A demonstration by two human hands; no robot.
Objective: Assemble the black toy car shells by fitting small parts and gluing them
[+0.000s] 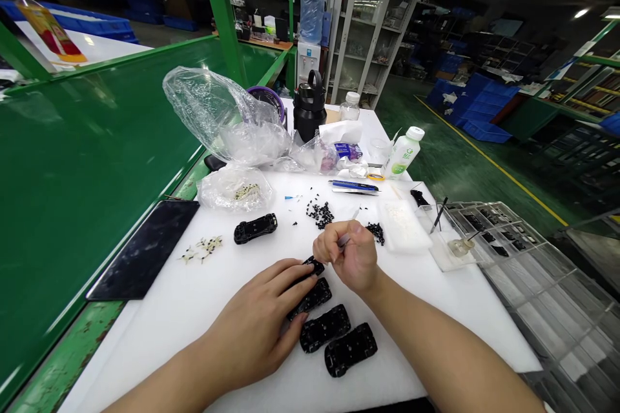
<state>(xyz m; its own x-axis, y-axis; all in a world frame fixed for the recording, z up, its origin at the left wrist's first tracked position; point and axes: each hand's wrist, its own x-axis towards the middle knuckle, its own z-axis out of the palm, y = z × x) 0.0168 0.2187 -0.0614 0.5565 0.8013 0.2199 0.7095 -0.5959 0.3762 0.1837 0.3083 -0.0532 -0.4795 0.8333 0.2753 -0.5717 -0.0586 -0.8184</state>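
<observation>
My left hand (pixel 264 306) lies over two black toy car chassis, its fingers stretched onto the farther chassis (pixel 316 264). Between its index finger and thumb shows the second chassis (pixel 314 295). Closed in a fist, my right hand (pixel 349 255) grips a thin grey tool (pixel 344 240), perhaps tweezers, at the far chassis's right end. The tool's lower tip is hidden by the hand. Nearer to me are a third chassis (pixel 324 328) and a fourth one (pixel 351 350), both untouched. Another chassis (pixel 255 228) stands apart at the left.
Small black parts (pixel 320 213) lie in a pile beyond my hands, with a second pile (pixel 375 232) at right. Pale parts (pixel 203 248) are scattered left. Around the white board stand a plastic bag (pixel 232 122), blue-handled cutter (pixel 353 186), white bottle (pixel 404 153) and glass jar (pixel 461 245).
</observation>
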